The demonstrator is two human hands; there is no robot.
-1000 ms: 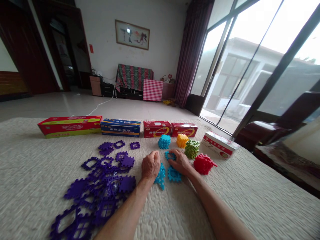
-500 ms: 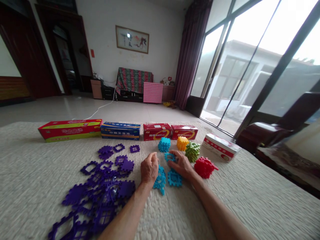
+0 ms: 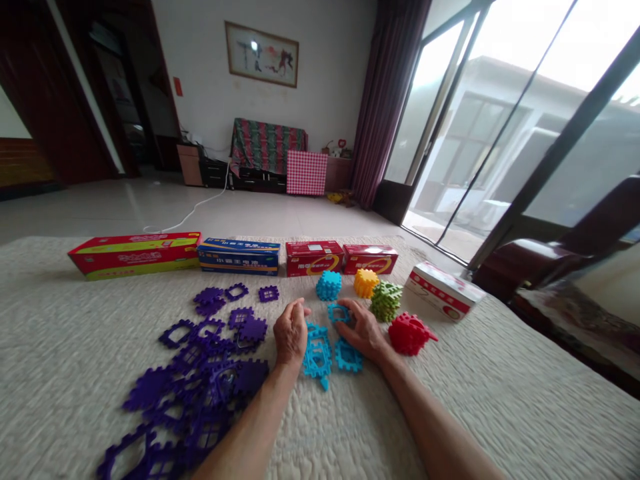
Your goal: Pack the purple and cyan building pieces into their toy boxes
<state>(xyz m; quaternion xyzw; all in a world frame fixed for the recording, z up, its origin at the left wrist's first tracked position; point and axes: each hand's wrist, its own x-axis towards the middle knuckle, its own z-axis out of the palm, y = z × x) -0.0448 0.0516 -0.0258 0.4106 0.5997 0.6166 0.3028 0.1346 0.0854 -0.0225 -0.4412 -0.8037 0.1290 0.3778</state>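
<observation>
Blue interlocking plastic pieces lie on the quilted surface between my hands. My left hand rests on its edge just left of them, fingers curled together; whether anything is inside is hidden. My right hand has its fingertips on a blue frame piece, and another blue piece lies below it. Beyond my hands sits a blue stack. Near my right hand are a yellow stack, a green stack and a red stack.
Many purple pieces spread over the left side of the quilted cover. Along the back stand a red and yellow box, a blue box and two red boxes. A white box sits at the right.
My left hand has shifted slightly left, away from the blue pieces, showing more of them. My right hand stays at the blue frame piece. The camera view has tilted slightly.
</observation>
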